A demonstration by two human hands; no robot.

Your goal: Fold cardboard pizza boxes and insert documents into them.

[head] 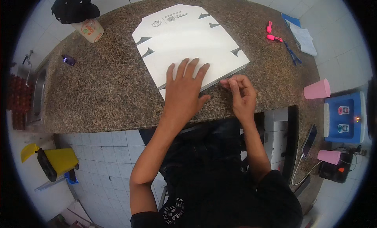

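A white cardboard piece (188, 45), which looks like a flat folding-box blank, lies on the granite countertop in front of me. It has cut corners, dark grey corner prints and a small printed logo with a code. Its near right edge shows more than one layer. My left hand (184, 88) rests flat on its near part, fingers spread, palm down. Just off that near edge is my right hand (244, 95), with fingers curled and thumb close to the index finger. Whether anything thin sits between those fingertips cannot be made out.
Pink cutters (274, 38) and a blue pen-like tool (292, 53) lie at right, near papers (301, 36). A pink cup (317, 89) stands by a blue water dispenser (344, 117). A black cap (75, 7) tops a container (89, 30) at left, near a sink (38, 92).
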